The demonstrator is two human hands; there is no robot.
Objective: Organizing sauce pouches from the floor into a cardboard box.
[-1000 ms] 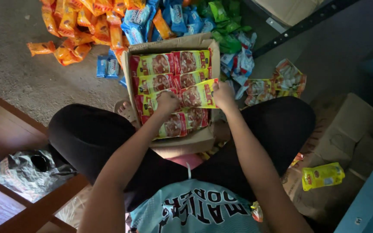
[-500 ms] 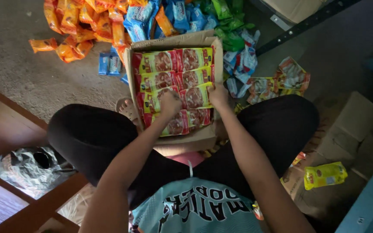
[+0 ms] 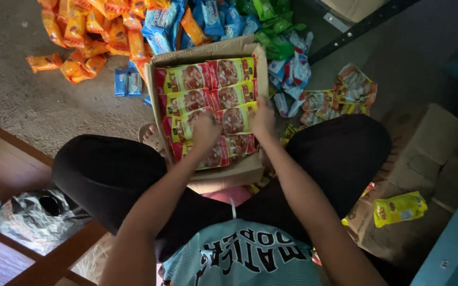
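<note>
Snack packets, the red and yellow kind, are lying in neat rows inside an open cardboard box that's sitting on the floor right between the person's crossed legs. Both hands are down in the box: the left hand is pressing on a packet around the third row, fingers curled down onto it, and the right hand is gripping the right edge of the same row, just at the box wall. Can't really tell if the fingers are pinching a single packet or just pushing the row flat, they're bunched pretty tight either way. Beyond the box, more stuff is piling up on the grey carpet: a heap of orange packets on the upper left, blue packets next to those, with two small blue ones lying apart just beside the box's left wall, and some green packets further right. A few white and blue wrappers and mixed colourful ones are sitting off the right side. A lone yellow packet is resting on another cardboard box at the person's right knee, and a crinkly plastic bag is sitting in a wooden frame on the left.
</note>
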